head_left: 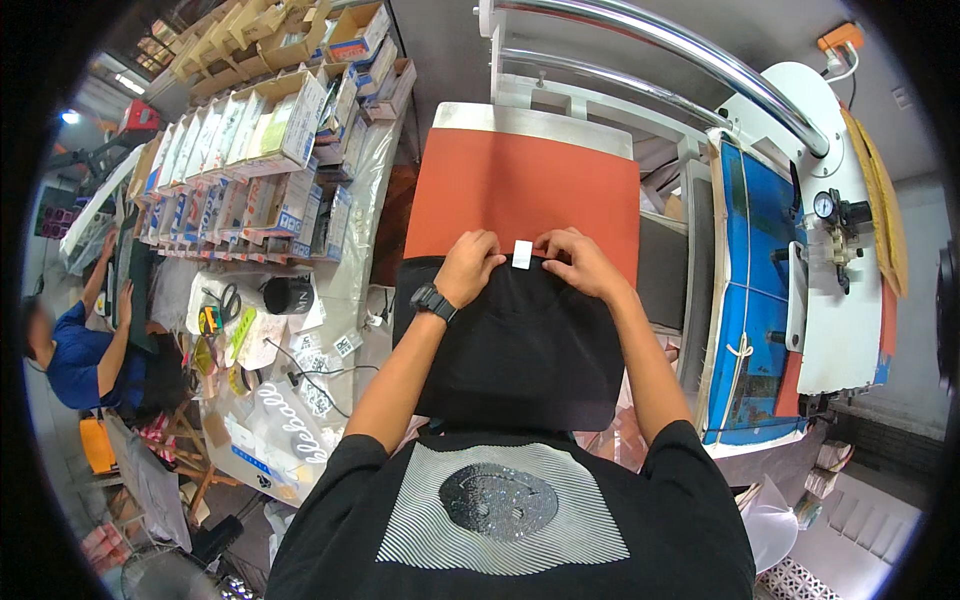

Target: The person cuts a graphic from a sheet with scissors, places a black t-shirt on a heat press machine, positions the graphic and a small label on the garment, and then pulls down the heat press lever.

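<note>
Black cloth garment (510,360) lies, in the head view, under and nearer the body than both hands, over the near part of a flat red-orange rectangular pad (525,185). The left hand (470,266) has its fingers curled at the far edge, apparently pinching it; the right hand (583,264) does likewise, though its exact grip cannot be told. Between them stands out a small white rectangular label (522,254).

Laying-out looks partly done: the cloth is spread on the pad, but creases between the wrists suggest flattening is unfinished. No print shows on its visible face.

Its labelled edge points away from the body. The long axis probably runs toward the body, but the near end is hidden.
</note>
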Demonstrator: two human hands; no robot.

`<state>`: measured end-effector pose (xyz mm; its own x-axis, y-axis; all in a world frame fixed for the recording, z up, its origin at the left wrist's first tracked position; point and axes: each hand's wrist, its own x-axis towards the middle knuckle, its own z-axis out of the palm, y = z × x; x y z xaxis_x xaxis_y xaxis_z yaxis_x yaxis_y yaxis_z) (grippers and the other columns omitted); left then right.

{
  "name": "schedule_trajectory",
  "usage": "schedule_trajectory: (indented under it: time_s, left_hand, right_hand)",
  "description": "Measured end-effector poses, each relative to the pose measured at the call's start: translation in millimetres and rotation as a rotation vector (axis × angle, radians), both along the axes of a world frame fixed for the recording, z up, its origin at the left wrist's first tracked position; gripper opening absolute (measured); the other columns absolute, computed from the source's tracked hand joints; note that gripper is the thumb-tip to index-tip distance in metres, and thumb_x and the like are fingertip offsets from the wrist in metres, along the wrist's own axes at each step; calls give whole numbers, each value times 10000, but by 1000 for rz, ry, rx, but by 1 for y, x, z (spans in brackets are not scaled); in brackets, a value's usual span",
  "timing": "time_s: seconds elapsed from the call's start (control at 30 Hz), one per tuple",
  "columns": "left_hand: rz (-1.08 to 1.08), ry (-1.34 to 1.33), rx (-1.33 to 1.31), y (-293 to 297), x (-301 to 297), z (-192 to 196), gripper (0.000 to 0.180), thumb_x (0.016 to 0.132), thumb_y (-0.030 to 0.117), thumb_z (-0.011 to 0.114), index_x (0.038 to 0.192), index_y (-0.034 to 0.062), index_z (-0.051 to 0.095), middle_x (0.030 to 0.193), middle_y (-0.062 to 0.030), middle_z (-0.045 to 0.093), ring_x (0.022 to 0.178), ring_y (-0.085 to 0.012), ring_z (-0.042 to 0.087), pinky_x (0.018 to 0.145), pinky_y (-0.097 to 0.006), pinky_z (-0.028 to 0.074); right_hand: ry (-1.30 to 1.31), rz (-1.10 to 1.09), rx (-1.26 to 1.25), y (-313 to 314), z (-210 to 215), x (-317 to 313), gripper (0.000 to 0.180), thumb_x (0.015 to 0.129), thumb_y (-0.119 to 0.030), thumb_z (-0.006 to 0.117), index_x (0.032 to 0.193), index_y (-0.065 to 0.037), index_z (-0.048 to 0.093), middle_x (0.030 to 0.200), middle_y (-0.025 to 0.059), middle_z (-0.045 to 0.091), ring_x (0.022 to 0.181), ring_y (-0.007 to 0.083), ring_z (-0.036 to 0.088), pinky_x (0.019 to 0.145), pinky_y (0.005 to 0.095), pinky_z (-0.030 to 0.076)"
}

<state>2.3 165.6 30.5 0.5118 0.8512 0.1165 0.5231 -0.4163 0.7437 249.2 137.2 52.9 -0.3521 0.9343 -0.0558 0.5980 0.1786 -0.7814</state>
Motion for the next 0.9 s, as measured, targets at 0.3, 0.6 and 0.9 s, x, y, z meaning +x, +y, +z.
schedule_trajectory:
  time_s: [0.3, 0.6, 0.9]
  left_hand:
    - [-136, -48, 130, -5, -1, -8, 180, 851, 147, 702, 993, 52, 645, 974, -103, 652, 928, -325, 612, 797, -449, 476]
    - [120, 4, 381, 2, 8, 11, 197, 844, 115, 695, 1036, 74, 677, 971, -102, 626, 950, -308, 604, 807, -424, 457]
    - [-98, 101, 30, -47, -10, 9, 519, 766, 180, 796, 1231, 42, 613, 1060, -151, 559, 999, -341, 586, 864, -418, 506]
  right_hand:
    - [-14, 23, -43, -7, -5, 0, 177, 844, -104, 690, 987, 1, 678, 992, 180, 682, 955, 353, 643, 844, 449, 493]
    - [-322, -246, 334, -14, 6, -13, 201, 845, -144, 694, 1015, -37, 689, 1008, 146, 639, 1008, 334, 607, 842, 443, 462]
    - [-487, -201, 132, -71, 9, -37, 445, 837, -221, 722, 1239, -76, 596, 1097, 141, 592, 1082, 323, 586, 882, 454, 477]
